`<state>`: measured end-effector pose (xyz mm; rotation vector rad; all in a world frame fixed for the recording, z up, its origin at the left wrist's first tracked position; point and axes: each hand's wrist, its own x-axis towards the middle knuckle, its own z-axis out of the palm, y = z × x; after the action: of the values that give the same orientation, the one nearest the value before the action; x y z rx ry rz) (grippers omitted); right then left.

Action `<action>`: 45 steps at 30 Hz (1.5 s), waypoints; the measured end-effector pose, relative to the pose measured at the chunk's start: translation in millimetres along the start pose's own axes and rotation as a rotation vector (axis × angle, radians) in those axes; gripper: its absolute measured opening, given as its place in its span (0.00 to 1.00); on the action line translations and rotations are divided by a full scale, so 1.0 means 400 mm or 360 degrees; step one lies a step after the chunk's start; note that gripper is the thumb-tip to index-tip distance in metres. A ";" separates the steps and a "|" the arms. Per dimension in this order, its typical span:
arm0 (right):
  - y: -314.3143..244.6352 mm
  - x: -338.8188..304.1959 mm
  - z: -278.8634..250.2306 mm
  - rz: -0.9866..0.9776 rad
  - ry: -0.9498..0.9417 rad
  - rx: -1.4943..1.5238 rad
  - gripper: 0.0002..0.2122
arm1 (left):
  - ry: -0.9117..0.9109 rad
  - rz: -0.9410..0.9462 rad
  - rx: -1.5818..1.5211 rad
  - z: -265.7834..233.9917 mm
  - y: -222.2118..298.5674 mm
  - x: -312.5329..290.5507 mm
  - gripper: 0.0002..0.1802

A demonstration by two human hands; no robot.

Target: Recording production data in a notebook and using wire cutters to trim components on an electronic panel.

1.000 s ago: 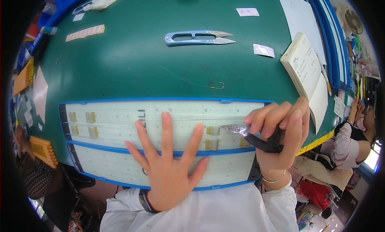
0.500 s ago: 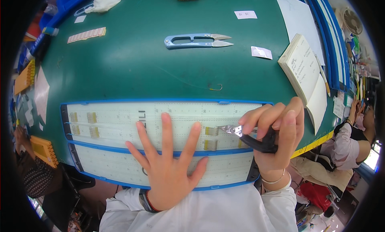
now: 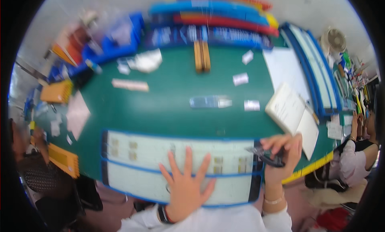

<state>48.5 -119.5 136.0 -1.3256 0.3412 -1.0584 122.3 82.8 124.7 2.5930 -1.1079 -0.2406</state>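
A long, flat rig case (image 3: pixel 140 180) lies opened out along the near side of the table, white inside with blue edges. My left hand (image 3: pixel 186 192) rests flat on it, fingers spread. Small groups of yellowish hooks sit in the case: some at its left end, one bundle (image 3: pixel 217 164) right of my fingers and another bundle (image 3: pixel 242 164) farther right. My right hand (image 3: pixel 282 150) is closed round black-handled pliers (image 3: pixel 264 156), whose metal jaws are over the case's right end. The picture is blurred, so the jaws' contents cannot be made out.
Blue-handled thread snips (image 3: pixel 208 101) lie beyond the case. An open notebook (image 3: pixel 286 107) and paper labels (image 3: pixel 252 105) are to the right. A wooden block (image 3: pixel 201 57) stands at the back, blue bins (image 3: pixel 106 49) at the back left. People sit at both sides.
The view has tilted up and shifted, bringing the table's far side into sight. The pliers have moved from the hook bundle toward the case's right end. My left hand stays spread on the case.
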 end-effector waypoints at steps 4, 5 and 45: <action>-0.001 -0.013 -0.084 -0.0431 0.0277 -0.0305 0.12 | -0.0023 0.0019 0.0086 -0.002 0.031 -0.042 0.37; 0.007 -0.026 -0.094 -0.0568 0.0334 -0.0437 0.11 | -0.0123 -0.0013 0.0219 -0.005 0.036 -0.048 0.41; 0.047 -0.069 -0.090 -0.0862 0.0266 -0.0410 0.08 | 0.0643 0.0192 0.0027 0.081 -0.024 -0.003 0.29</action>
<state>15.7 -122.3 99.7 -1.6114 0.2518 -1.6259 119.2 82.9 91.2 2.4256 -1.1079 0.3089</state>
